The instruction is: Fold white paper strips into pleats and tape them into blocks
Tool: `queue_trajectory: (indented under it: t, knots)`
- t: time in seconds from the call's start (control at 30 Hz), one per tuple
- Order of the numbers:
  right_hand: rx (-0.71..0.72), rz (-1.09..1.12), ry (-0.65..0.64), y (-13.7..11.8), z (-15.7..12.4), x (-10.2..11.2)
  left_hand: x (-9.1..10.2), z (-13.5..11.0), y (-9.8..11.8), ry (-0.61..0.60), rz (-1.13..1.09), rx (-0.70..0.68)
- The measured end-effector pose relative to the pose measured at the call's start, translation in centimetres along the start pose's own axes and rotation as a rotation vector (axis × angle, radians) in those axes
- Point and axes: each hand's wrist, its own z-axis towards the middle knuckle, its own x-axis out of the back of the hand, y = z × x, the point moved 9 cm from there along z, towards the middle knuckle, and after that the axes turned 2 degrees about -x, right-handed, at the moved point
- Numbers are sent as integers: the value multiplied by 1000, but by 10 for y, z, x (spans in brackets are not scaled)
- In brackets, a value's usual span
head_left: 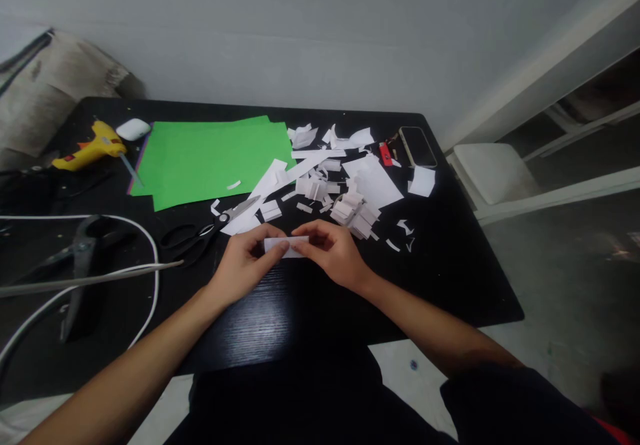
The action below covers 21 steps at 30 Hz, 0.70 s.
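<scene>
Between both hands, above the front part of the black table, is a small white paper strip (275, 252). My left hand (250, 252) pinches its left end, thumb lying on the near face. At the strip's right end my right hand (333, 248) does likewise, with thumb and index finger closed on it. Just beyond the right hand sits a pile of folded white paper pieces (355, 212). Black-handled scissors (215, 227) lie left of the hands, their blades over white paper.
Green paper sheets (215, 158) cover the table's back left, beside a yellow glue gun (95, 148) and a white rounded case (133, 129). White paper scraps (373, 178), a red lighter (385, 154) and a phone (418, 146) lie right. A white cable (156, 265) loops at left.
</scene>
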Motion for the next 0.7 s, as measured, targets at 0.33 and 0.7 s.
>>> queue_trajectory:
  t: [0.33,0.7]
  knots:
    - [-26,44,-12,4,2,1,-4,-2,-9,-25,-67,72]
    - [-48,48,-28,6,2,-1,-5,3,-2,-31,-57,38]
